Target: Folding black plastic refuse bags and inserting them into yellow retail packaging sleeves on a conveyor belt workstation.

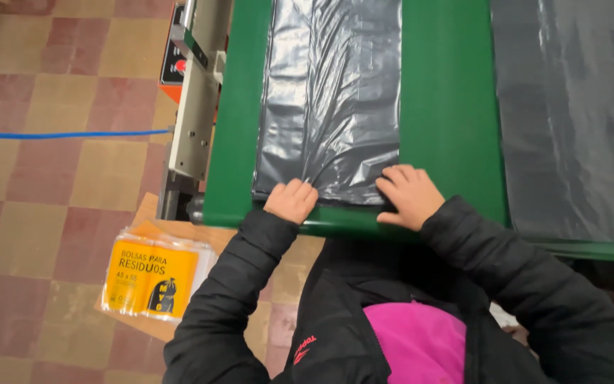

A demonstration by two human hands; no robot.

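plastic sheet (332, 99): glossy dark grey | belt (449, 107): green | floor (44, 185): tan-maroon checks | packet (152, 277): yellow
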